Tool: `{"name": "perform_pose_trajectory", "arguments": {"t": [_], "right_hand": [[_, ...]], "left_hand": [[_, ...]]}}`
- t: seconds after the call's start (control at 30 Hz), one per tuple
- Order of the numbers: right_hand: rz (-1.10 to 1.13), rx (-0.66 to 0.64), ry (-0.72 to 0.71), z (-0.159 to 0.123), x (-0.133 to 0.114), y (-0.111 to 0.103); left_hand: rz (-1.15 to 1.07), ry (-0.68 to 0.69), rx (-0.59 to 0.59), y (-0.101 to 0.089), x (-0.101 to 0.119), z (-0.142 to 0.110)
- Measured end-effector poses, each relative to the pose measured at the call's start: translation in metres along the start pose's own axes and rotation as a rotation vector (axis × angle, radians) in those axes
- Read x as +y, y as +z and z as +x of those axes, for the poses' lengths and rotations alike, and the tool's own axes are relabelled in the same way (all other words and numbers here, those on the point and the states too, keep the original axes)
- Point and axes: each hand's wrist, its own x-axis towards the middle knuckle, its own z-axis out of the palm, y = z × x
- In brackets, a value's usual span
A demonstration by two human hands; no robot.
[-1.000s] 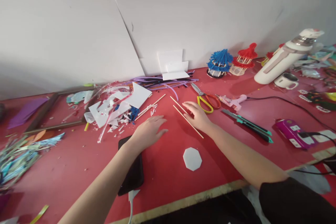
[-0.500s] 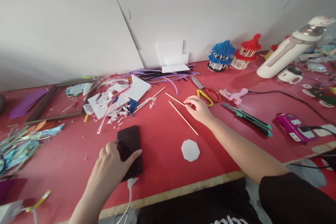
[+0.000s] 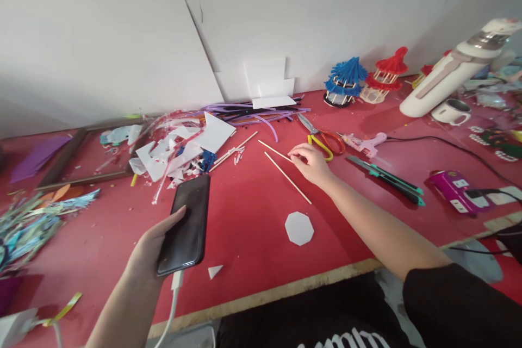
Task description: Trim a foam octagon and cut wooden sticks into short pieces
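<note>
My left hand (image 3: 153,242) is closed around a black smartphone (image 3: 188,223), thumb across its dark screen, with a white charging cable (image 3: 175,288) plugged into the lower end. Further right, my right hand (image 3: 310,163) pinches the near end of a thin wooden stick (image 3: 274,149) resting low over the red table. A second wooden stick (image 3: 287,178) lies slantwise just below it. Nearer to me are a white octagonal piece of card (image 3: 299,228) and a small white triangle (image 3: 215,271).
White scraps (image 3: 163,152) and purple strips (image 3: 244,114) lie at the back. Scissors (image 3: 320,136), a pink glue gun (image 3: 367,145), a utility knife (image 3: 387,180) and a purple power strip (image 3: 459,191) are on the right. Behind them stand a blue model pavilion (image 3: 345,81) and a white bottle (image 3: 457,70).
The phone, which lay on the table under my left hand, is now lifted and tilted in it, moved left. The small triangle has come into view. My right hand stays on the stick.
</note>
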Motion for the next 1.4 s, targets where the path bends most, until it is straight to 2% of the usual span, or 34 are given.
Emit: {"name": "perform_pose_trajectory", "arguments": {"t": [0.07, 0.23, 0.33, 0.43, 0.7, 0.87, 0.97, 1.07, 1.13, 1.27, 1.4], "right_hand": [[0.0, 0.008, 0.005, 0.0, 0.0, 0.0], [-0.002, 0.019, 0.01, 0.002, -0.001, 0.0], [-0.005, 0.019, 0.013, 0.004, 0.0, 0.0], [-0.005, 0.022, 0.017, 0.006, 0.0, 0.0], [-0.012, 0.017, 0.022, 0.006, -0.001, 0.001], [-0.02, 0.022, 0.026, 0.007, 0.001, 0.001], [-0.023, 0.029, 0.024, 0.007, 0.003, 0.002], [-0.026, 0.032, 0.017, 0.007, 0.003, 0.002], [-0.029, 0.031, 0.014, 0.007, 0.003, 0.002], [-0.038, 0.031, 0.015, 0.007, 0.002, 0.002], [-0.043, 0.032, 0.009, 0.006, 0.002, 0.002]], "left_hand": [[-0.084, -0.053, -0.043, 0.0, 0.001, -0.002], [-0.281, -0.099, -0.32, 0.005, -0.001, 0.0], [-0.298, -0.062, -0.359, 0.011, -0.003, 0.001], [-0.279, -0.031, -0.336, 0.013, -0.006, 0.003], [-0.301, -0.115, -0.294, 0.009, -0.006, 0.004], [-0.287, 0.024, -0.287, 0.009, -0.005, 0.004], [-0.264, 0.077, -0.192, 0.009, -0.005, 0.005], [-0.252, 0.034, -0.076, 0.011, -0.006, 0.004], [-0.227, 0.036, -0.042, 0.015, -0.008, 0.003], [-0.141, 0.142, 0.039, 0.026, -0.014, 0.001], [-0.088, 0.219, 0.074, 0.028, -0.02, 0.006]]}}
